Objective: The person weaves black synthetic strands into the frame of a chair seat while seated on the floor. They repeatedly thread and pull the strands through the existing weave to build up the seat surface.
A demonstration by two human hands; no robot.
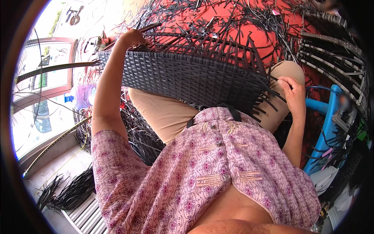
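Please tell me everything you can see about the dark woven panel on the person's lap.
The woven panel is dark grey, made of flat plastic-looking strips in a tight basket weave. Its far edge and right end are unfinished, with loose strip ends sticking out. It lies tilted across the person's knees. The left hand grips its far left corner, and the right hand holds strips at its right end.

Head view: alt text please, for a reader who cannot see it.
A person steadies a dark woven wicker panel across their lap, left hand on its far corner, right hand at its frayed edge. Loose black strips cover the red floor beyond.
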